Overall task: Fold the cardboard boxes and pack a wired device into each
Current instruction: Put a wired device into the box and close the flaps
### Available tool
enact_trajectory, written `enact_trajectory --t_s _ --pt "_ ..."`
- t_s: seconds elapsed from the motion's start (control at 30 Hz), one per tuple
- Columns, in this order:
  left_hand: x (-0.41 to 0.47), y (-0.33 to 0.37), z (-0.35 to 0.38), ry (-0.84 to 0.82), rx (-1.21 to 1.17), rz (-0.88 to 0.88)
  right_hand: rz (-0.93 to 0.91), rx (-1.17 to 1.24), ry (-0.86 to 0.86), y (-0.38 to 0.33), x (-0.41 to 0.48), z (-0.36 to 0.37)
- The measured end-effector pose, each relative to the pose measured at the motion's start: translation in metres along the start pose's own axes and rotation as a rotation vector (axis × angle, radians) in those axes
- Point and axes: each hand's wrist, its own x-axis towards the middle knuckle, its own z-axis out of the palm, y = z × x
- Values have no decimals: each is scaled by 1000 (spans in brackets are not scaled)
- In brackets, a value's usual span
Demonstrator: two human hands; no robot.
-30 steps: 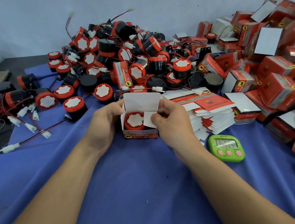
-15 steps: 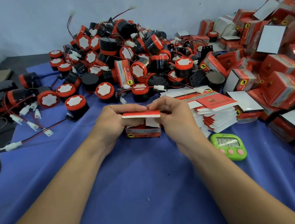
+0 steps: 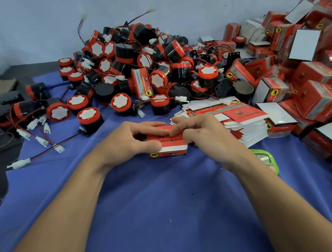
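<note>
A small red cardboard box [image 3: 168, 144] stands on the blue cloth at centre, its lid folded down over the top. My left hand [image 3: 129, 142] grips its left side, thumb on the front and fingers over the lid. My right hand [image 3: 201, 132] holds the right side, with fingertips pressing on the lid. The device inside is hidden. A big heap of black and red round wired devices [image 3: 133, 67] lies behind. To the right of the box sits a stack of flat unfolded boxes [image 3: 235, 122].
Many packed red boxes [image 3: 309, 80] are piled along the right side. A green timer [image 3: 266, 159] lies by my right wrist. Loose wires with white plugs [image 3: 38, 138] trail at the left. The blue cloth [image 3: 160, 209] covers the table toward me.
The box lid stood open with the device showing a second ago. Both hands have folded the lid down over the top, and the device is now covered.
</note>
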Motion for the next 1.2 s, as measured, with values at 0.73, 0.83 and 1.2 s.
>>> enact_trajectory --t_s 0.73,0.83,1.2 --pt "0 -2 6 78 60 64 -86 -362 44 0 -2 -3" --pt "0 -1 7 88 4 65 -100 -334 64 0 -3 -2" --pt "1 3 12 124 -102 36 -73 -218 112 -2 -3 -1"
